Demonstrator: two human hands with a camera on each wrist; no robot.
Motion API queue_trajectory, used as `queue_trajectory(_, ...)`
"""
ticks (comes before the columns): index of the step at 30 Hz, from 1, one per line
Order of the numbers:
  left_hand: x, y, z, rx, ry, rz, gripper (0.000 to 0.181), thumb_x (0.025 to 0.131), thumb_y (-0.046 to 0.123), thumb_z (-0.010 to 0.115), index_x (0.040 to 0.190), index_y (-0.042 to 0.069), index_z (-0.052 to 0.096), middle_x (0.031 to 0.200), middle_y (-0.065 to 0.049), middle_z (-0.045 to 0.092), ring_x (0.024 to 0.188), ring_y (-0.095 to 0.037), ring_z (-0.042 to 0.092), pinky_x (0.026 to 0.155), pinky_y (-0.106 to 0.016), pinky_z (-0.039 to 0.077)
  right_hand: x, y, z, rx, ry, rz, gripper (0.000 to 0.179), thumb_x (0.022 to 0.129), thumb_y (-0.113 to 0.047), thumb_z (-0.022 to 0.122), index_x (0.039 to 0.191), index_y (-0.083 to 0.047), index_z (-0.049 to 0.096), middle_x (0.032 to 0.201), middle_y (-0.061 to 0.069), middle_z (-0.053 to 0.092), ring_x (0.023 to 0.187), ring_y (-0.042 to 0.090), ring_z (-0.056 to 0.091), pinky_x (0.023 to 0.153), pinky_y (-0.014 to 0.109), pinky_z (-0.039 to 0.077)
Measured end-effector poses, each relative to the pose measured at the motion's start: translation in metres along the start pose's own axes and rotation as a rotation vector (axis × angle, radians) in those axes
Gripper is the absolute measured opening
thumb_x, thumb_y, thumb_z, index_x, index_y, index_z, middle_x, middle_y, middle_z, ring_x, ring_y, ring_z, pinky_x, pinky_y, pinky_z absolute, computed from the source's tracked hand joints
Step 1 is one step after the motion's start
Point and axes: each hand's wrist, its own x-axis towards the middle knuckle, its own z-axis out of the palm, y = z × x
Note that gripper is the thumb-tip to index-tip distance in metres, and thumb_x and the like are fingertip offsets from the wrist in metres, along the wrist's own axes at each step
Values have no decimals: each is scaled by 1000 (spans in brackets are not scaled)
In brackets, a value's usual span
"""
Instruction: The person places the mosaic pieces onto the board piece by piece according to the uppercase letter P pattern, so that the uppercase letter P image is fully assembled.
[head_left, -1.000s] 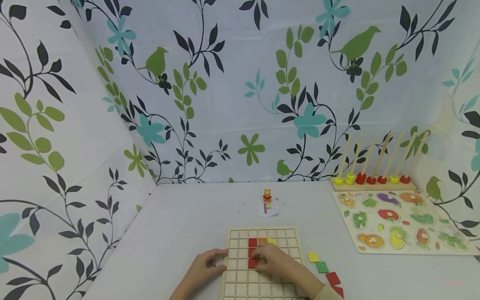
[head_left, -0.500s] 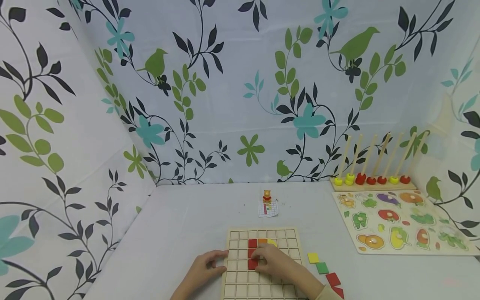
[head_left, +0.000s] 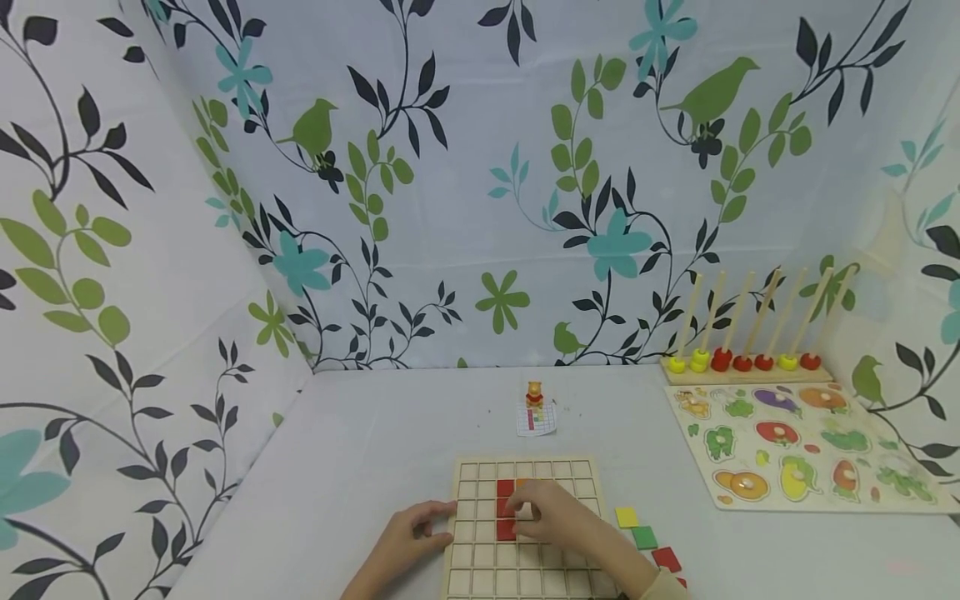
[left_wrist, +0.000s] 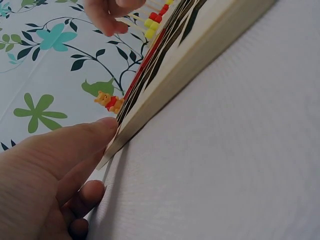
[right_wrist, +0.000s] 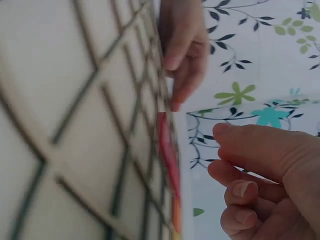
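A wooden grid board (head_left: 483,581) lies on the table between the hands. My left hand (head_left: 416,536) touches its left edge with fingertip and thumb set apart; the left wrist view shows one digit (left_wrist: 75,142) against the board's side. Over the middle of the grid is my right hand (head_left: 558,523). Its fingers (right_wrist: 240,187) are loosely bent, away from the board's surface, with nothing between thumb and fingertips in the right wrist view. A column of red tiles (head_left: 506,530) sits in the grid, with an orange tile (head_left: 522,482) beside the top one, partly hidden by the right hand.
Right of the board lie a yellow tile (head_left: 626,517), a green tile (head_left: 643,537) and red tiles (head_left: 666,559). Behind it a small bear figure (head_left: 534,394) stands by a pattern card (head_left: 537,419). A vegetable puzzle (head_left: 813,446) and a peg stand with beads (head_left: 742,367) are at right.
My right hand has lifted slightly off the grid and its fingers have moved away from the tiles; it now covers the yellow tile in the top row. My left hand stays put.
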Motion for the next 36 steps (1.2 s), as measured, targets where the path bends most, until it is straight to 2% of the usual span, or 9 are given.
queue_trajectory(5,-1,0,0,-16,-1,4,37,76,25,71,108,8,63,109,-3,62,62,-5,45,57,-22,39,-3,-7,-27,11,44,-15,20,79,-8,68,98,-3,64,88,1,61,54,0,37,51,19,38)
queue_trajectory(11,-1,2,0,-30,-7,-18,38,75,24,71,107,7,62,111,-5,61,62,-6,45,57,-22,39,-17,-7,-64,-78,183,-77,21,76,-7,70,97,-5,64,88,-3,60,53,0,35,48,19,37)
queue_trajectory(18,-1,3,0,-13,-4,-51,38,75,26,71,108,9,62,109,-2,62,63,-7,45,58,-22,39,-44,4,-94,-161,309,-45,22,75,-6,71,96,-8,64,86,-6,58,53,0,36,47,19,36)
queue_trajectory(28,-1,4,-1,-12,-3,-33,38,75,25,71,108,9,62,109,-2,62,62,-6,45,58,-22,39,-75,20,-98,-170,331,-41,23,74,-5,72,95,-8,64,85,-5,59,54,-1,37,47,19,36)
queue_trajectory(36,-3,6,-2,-40,9,-4,38,74,21,72,108,6,62,110,-7,61,62,-7,45,56,-22,39,-86,30,-94,-158,308,62,24,74,-9,72,96,-8,63,85,-5,59,54,0,37,47,20,36)
